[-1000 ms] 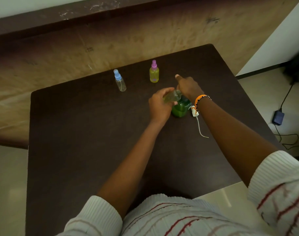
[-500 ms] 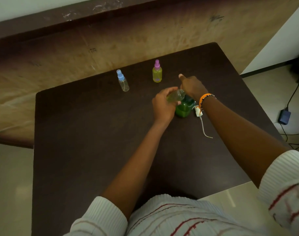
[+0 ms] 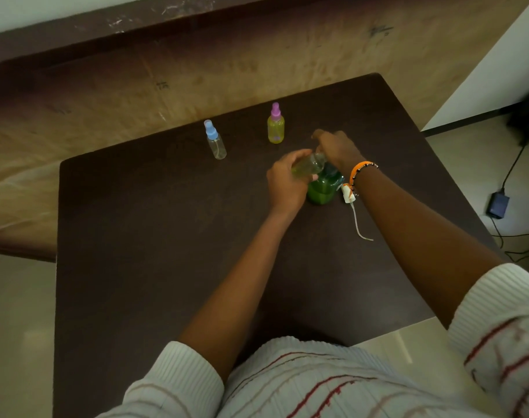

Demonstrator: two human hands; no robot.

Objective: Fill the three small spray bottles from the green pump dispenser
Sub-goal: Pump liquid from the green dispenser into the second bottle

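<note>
One small bottle (image 3: 308,165) is being filled at this moment, by my reading: the left hand (image 3: 285,185) has its fingers curled round the clear body, holding it tilted with the open neck up and to the right, right at the head of the green pump dispenser (image 3: 322,190). The bottle's long axis runs from lower left to upper right, closer to lying than standing. A little yellowish-green liquid seems to sit in its lower end, though the blur makes the level hard to judge.

The right hand (image 3: 337,149) lies over the top of the dispenser and hides the pump head. Its fingers are bent downward on it, apparently pressing; whether they grip the head or only push on it I cannot tell. The dispenser stands upright on the dark table (image 3: 166,236), right of centre.

Two other bottles stand upright near the far edge, well apart from the hands: a yellow bottle with a pink cap (image 3: 275,125), which looks full, and a clear bottle with a blue cap (image 3: 215,141), which looks empty. A white spray top with its thin tube (image 3: 352,206) lies on the table just beside the dispenser, the tube trailing toward the person.

The next move calls for keeping the neck under the spout during each press, then righting the bottle before refitting the spray top, or liquid could run out.
</note>
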